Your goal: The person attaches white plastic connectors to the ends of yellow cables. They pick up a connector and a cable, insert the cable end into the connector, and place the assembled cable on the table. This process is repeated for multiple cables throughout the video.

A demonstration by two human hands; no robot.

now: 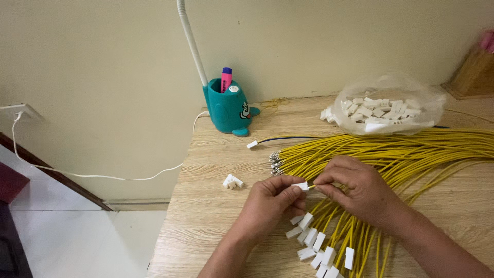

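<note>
Far left of the yellow wire bundle (391, 149), on the wall: a white socket (18, 110) with a white cord (92, 176) trailing toward the desk. Nearer, against the wall at the back of the wooden table (216, 226): a teal whale-shaped lamp base (229, 110) with a pink highlighter (226, 79) standing in it and a white gooseneck (190, 41) rising from it. Just left of the bundle's bare metal ends: a few loose white connector housings (232, 181) lying on the wood, and above them a single dark wire (283, 139) tipped with a white plug.

At the bundle's near edge, left hand (272, 203) clenched around a small white connector housing (301, 186), pinched between thumb and forefinger (only its right end showing past the fingertips). Touching that end, the tip of one yellow wire (312, 186), gripped tight between thumb and forefinger of the right hand (360, 190), the remaining fingers curled over the bundle. Housing and wire tip meeting right between the two hands, fingertips of both hands almost touching.

Below the hands: a fan of yellow wires already capped with white housings (314, 239), spread toward the table's front edge. Above the bundle, toward the right: a clear plastic bag (391, 105) heaped with more white housings. Farthest right, at the wall: a wooden holder (473, 72), partly cut off.
</note>
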